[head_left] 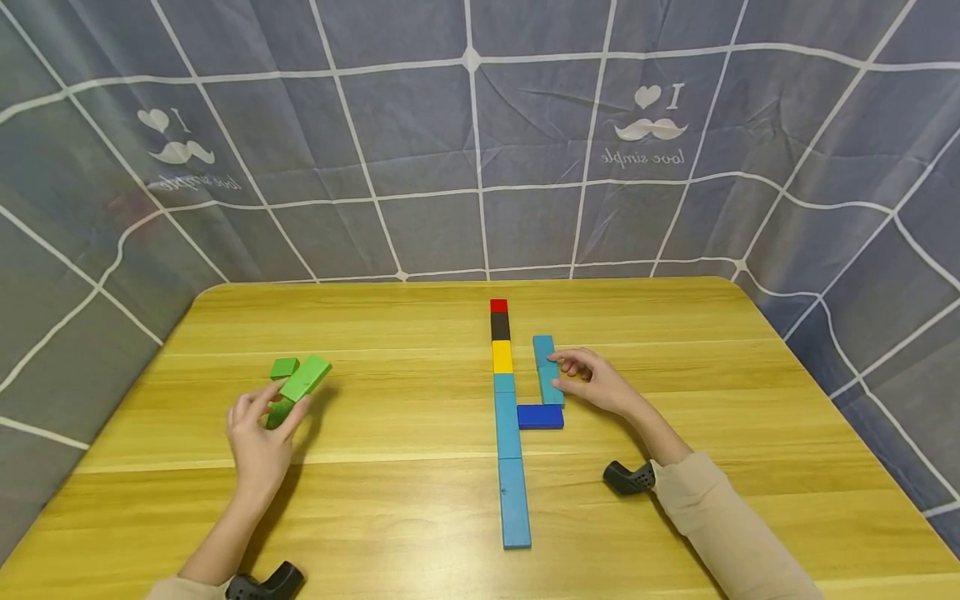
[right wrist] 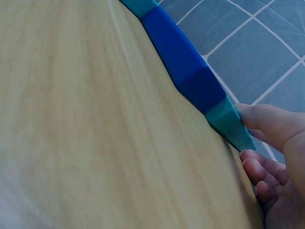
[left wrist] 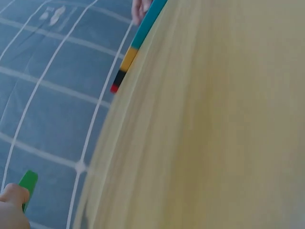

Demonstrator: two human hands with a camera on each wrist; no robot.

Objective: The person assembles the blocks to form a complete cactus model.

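Over the left side of the table, my left hand (head_left: 258, 437) pinches a bright green block (head_left: 306, 377) between thumb and fingers. The same green block (left wrist: 29, 183) shows at the lower left of the left wrist view. Below it, partly hidden by the hand, is a darker green piece (head_left: 279, 412); another green block (head_left: 284, 367) lies just beyond. My right hand (head_left: 596, 382) has its thumb and index fingertip at the right side of two light blue blocks (head_left: 550, 379) set end to end. Its other fingers are loosely bent. A dark blue block (head_left: 540, 417) lies crosswise at their near end.
A straight row runs down the middle of the table (head_left: 405, 492): a red block (head_left: 498, 306), a black block (head_left: 499, 326), a yellow block (head_left: 502, 357), then several light blue blocks (head_left: 507, 425). A grey checked curtain (head_left: 420, 150) surrounds the table's back and sides.
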